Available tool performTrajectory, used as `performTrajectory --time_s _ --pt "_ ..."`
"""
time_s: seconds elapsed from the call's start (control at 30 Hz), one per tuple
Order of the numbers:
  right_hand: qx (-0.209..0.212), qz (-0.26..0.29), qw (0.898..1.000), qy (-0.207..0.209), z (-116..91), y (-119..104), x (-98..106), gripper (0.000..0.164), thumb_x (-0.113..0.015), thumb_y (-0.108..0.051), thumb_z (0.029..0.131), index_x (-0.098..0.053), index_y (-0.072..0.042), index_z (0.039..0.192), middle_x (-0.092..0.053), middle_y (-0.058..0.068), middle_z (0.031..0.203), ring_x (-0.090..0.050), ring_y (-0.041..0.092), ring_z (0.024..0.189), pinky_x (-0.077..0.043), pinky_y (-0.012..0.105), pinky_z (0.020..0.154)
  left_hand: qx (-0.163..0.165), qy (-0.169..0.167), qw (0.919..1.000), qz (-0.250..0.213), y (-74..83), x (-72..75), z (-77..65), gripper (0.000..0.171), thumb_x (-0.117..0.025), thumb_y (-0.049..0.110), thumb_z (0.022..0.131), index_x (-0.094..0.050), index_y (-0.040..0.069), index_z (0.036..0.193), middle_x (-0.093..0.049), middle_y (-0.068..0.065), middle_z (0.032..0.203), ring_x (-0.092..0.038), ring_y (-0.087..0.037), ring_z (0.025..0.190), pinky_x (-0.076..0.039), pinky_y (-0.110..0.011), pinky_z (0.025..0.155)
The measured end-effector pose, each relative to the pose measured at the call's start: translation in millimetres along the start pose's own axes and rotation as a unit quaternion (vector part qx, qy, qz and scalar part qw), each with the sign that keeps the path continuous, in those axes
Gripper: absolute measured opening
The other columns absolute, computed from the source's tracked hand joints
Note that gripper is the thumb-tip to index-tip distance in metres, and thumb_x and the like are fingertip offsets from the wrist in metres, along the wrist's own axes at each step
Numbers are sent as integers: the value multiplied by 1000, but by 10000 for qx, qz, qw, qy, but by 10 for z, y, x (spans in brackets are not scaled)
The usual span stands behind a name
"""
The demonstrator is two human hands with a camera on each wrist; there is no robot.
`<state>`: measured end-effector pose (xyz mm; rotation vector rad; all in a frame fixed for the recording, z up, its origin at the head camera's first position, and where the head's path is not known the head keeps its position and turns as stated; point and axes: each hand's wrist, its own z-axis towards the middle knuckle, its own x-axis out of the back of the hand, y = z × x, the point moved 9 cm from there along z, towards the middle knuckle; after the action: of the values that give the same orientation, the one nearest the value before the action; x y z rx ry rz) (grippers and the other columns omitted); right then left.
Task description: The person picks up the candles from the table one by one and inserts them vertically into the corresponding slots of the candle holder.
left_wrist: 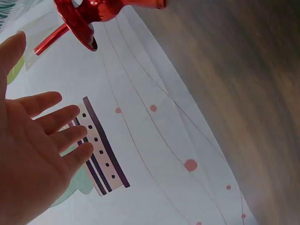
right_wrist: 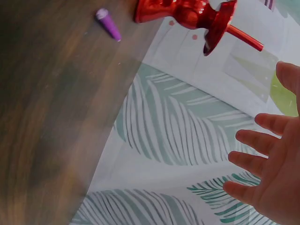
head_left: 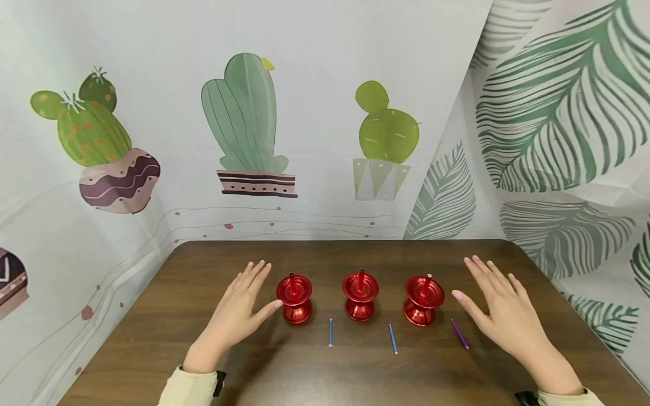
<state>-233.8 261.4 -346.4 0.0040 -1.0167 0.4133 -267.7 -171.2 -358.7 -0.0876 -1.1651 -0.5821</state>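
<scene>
Three shiny red candle holders stand upright in a row: a left one (head_left: 297,311), a middle one (head_left: 359,309) and a right one (head_left: 419,313). Each has a dish with a thin red stem rising from its centre. In front of them lie two thin blue sticks, one (head_left: 330,332) near the middle and another (head_left: 393,339) further right, plus a purple stick (head_left: 460,334). My left hand (head_left: 236,313) is spread beside the left holder, thumb towards it, holding nothing. Fingers apart and grasping nothing, my right hand (head_left: 500,313) is just right of the purple stick.
A dark brown wooden table (head_left: 325,383) carries everything. Behind it hangs a white cloth (head_left: 325,124) printed with cacti and large leaves, which also runs along both sides. Black bands (head_left: 219,383) circle the wrists at the pale sleeves.
</scene>
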Motion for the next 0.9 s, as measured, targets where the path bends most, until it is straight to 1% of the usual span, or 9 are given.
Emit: performTrajectory --time_s 0.1,0.3,0.4,0.6,0.77,0.9 --pt "-10 133 9999 31 18 -27 30 71 -60 -41 93 -30 -14 151 -36 16 151 -33 39 137 -14 60 112 -65 37 9998 -201 19 18 10 78 -69 43 87 -38 4 146 -37 -15 150 -26 -37 141 -24 -57 111" --pt "104 403 9990 182 53 -86 86 69 -62 -36 93 -31 -16 151 -39 15 149 -35 38 136 -15 59 112 -60 19 9978 -655 40 35 34 76 -74 33 84 -39 3 145 -39 -15 149 -27 -37 141 -29 -60 107" --pt "161 589 9977 297 71 -129 124 68 -64 -32 92 -34 -15 150 -43 17 146 -37 38 134 -17 59 112 -53 -34 9958 -909 57 32 44 76 -76 29 83 -40 2 145 -39 -15 149 -28 -37 140 -30 -61 106" --pt "261 880 9945 506 126 -239 197 65 -68 -25 89 -40 -12 147 -49 20 140 -41 41 130 -24 61 108 9 -224 9889 -1472 88 2 54 76 -78 22 82 -39 2 145 -39 -16 149 -28 -37 140 -30 -58 107" --pt "313 1084 9914 670 187 -332 258 64 -70 -22 88 -43 -12 145 -52 18 138 -43 42 128 -29 62 104 139 -373 9842 -1725 95 -29 75 76 -77 21 82 -39 5 146 -38 -16 149 -29 -38 139 -32 -58 106" --pt "396 1192 9887 814 229 -408 296 64 -72 -18 86 -45 -11 144 -53 17 137 -45 43 125 -32 59 103 198 -509 9808 -1870 105 -54 97 75 -77 20 82 -39 7 146 -38 -18 149 -31 -37 139 -34 -57 105"
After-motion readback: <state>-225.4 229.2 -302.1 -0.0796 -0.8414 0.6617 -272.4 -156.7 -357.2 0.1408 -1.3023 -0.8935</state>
